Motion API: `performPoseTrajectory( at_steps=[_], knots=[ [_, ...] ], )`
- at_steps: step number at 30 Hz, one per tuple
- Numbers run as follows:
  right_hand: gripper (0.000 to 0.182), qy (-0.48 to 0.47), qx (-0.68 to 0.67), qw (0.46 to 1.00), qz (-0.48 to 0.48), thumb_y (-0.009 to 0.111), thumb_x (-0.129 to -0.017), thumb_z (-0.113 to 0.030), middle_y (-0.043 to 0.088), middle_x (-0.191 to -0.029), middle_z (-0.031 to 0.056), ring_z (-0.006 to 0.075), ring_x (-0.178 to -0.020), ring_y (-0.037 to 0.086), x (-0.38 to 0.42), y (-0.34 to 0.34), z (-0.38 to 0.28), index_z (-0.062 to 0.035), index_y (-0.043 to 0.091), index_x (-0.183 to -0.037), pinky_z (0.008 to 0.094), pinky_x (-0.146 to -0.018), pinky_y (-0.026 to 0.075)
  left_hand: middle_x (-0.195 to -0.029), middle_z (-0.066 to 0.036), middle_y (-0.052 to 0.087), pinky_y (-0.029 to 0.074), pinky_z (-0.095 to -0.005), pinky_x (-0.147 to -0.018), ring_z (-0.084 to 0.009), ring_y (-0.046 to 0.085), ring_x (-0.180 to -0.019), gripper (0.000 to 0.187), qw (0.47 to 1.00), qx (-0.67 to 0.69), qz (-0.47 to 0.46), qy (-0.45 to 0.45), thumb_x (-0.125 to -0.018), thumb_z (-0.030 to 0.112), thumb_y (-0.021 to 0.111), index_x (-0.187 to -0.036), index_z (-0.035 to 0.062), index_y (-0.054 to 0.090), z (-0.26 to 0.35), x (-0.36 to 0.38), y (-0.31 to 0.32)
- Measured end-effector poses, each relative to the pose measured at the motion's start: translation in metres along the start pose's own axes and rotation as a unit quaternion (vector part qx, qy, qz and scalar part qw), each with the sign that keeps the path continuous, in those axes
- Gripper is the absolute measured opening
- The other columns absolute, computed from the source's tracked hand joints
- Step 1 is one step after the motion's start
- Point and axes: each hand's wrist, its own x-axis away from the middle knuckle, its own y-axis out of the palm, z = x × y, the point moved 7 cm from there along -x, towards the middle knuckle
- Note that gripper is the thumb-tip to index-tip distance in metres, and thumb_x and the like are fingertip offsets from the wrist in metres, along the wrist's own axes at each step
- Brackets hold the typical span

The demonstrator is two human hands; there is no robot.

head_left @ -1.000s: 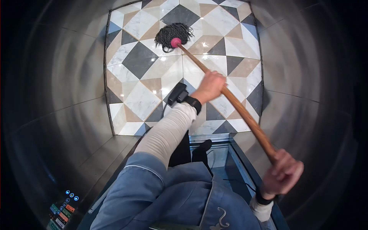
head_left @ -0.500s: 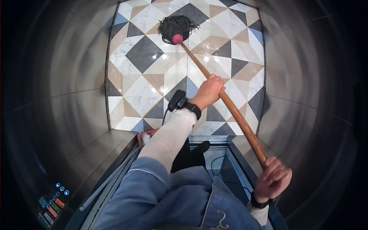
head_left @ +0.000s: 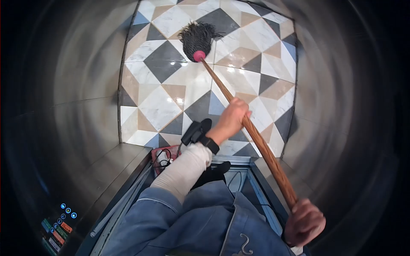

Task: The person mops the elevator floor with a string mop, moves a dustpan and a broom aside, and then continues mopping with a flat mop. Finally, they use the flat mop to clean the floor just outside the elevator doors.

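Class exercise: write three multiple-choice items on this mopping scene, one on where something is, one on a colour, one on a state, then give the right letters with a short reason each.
1. Where is the mop head?
A. on the patterned tile floor
B. in a bucket
C. against the metal wall

2. What colour is the collar joining mop head to wooden handle?
A. blue
B. pink
C. yellow

3. How is the handle held?
A. one hand
B. both hands
C. leaning unheld

Answers: 1 A, its strands lie on the tile floor. 2 B, the collar is pink. 3 B, the left hand grips mid-handle, the right hand the end.
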Motion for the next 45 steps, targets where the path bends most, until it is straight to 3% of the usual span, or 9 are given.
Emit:
performPoseTrajectory(
  at_steps=[2,7,14,23,31,35,37,39,45],
  knots=[
    [0.036,-0.019,0.039,0.999,0.005,0.039,-0.093,-0.028,0.031,-0.042,-0.0046,0.0081,-0.038,0.032,0.001,0.011,-0.002,-0.0131,0.038,-0.060,0.0265,-0.051,0.035,-0.074,-0.014,0.050,0.041,-0.0402,-0.068,-0.0336,0.048,-0.079,0.014,1.000,0.014,0.014,0.017,-0.075,0.010,0.058,-0.068,0.0015,0.049,-0.004,0.004,0.001],
    [0.033,-0.044,0.014,0.997,0.065,0.038,-0.091,-0.022,0.038,-0.047,0.0024,0.0139,-0.043,0.039,-0.018,0.025,0.057,-0.0090,0.041,-0.061,0.0339,-0.057,0.040,-0.078,-0.013,0.052,0.043,-0.0390,-0.070,-0.0311,0.050,-0.085,0.010,0.997,-0.072,-0.036,0.020,-0.076,0.012,0.056,-0.072,0.0041,0.053,-0.058,-0.046,-0.027],
    [0.027,-0.051,0.004,0.998,-0.032,0.036,-0.092,-0.017,0.039,-0.050,0.0022,0.0153,-0.053,0.047,-0.126,0.110,0.166,-0.0027,0.045,-0.070,0.0423,-0.079,0.043,-0.095,-0.007,0.056,0.046,-0.0417,-0.074,-0.0257,0.051,-0.101,0.013,0.950,-0.290,-0.023,-0.114,-0.077,0.009,0.049,-0.084,0.0114,0.059,-0.176,-0.144,-0.125],
    [0.026,-0.063,-0.051,0.981,-0.176,0.037,-0.089,-0.012,0.043,-0.050,0.0027,0.0154,-0.048,0.046,-0.152,0.167,0.175,-0.0016,0.047,-0.068,0.0403,-0.072,0.045,-0.080,-0.008,0.057,0.044,-0.0399,-0.070,-0.0274,0.053,-0.089,0.004,0.946,-0.291,0.090,-0.111,-0.070,0.012,0.059,-0.070,0.0090,0.056,-0.192,-0.100,-0.204],
    [0.039,0.090,-0.074,0.973,-0.199,0.037,-0.092,-0.023,0.043,-0.047,0.0008,0.0162,-0.047,0.048,-0.081,0.117,0.122,-0.0049,0.046,-0.059,0.0385,-0.071,0.044,-0.080,-0.010,0.057,0.041,-0.0397,-0.077,-0.0318,0.052,-0.087,0.009,0.959,-0.242,0.101,-0.104,-0.067,0.006,0.062,-0.073,0.0075,0.056,-0.146,0.052,-0.176],
    [0.032,0.066,-0.043,0.963,-0.259,0.043,-0.090,-0.022,0.043,-0.045,0.0016,0.0164,-0.044,0.047,-0.029,0.101,0.077,-0.0042,0.047,-0.064,0.0372,-0.066,0.044,-0.082,-0.012,0.057,0.039,-0.0396,-0.080,-0.0321,0.052,-0.089,0.015,0.968,-0.184,0.125,-0.116,-0.064,0.003,0.062,-0.079,0.0075,0.060,-0.137,0.122,-0.148],
    [0.020,0.101,-0.078,0.960,-0.251,0.044,-0.079,-0.004,0.051,-0.053,0.0074,0.0224,-0.050,0.052,-0.002,0.074,0.060,0.0003,0.052,-0.061,0.0400,-0.068,0.046,-0.083,-0.011,0.058,0.039,-0.0396,-0.080,-0.0322,0.051,-0.088,0.017,0.975,-0.168,0.108,-0.096,-0.064,0.003,0.063,-0.080,0.0076,0.060,-0.106,0.134,-0.114],
    [0.019,0.092,-0.051,0.963,-0.247,0.044,-0.078,-0.004,0.051,-0.054,0.0079,0.0227,-0.050,0.052,0.026,0.045,0.031,0.0005,0.052,-0.061,0.0396,-0.068,0.046,-0.082,-0.011,0.057,0.039,-0.0392,-0.079,-0.0324,0.051,-0.085,0.015,0.977,-0.146,0.092,-0.124,-0.065,0.003,0.063,-0.079,0.0077,0.061,-0.084,0.145,-0.081],
    [0.017,0.046,0.038,0.976,-0.208,0.045,-0.076,-0.004,0.052,-0.055,0.0090,0.0229,-0.052,0.052,0.120,-0.032,-0.036,0.0009,0.051,-0.060,0.0390,-0.068,0.046,-0.077,-0.012,0.057,0.040,-0.0397,-0.076,-0.0322,0.052,-0.083,0.010,0.995,-0.077,0.055,-0.012,-0.065,0.003,0.063,-0.074,0.0063,0.062,-0.013,0.147,0.042]
  ],
)
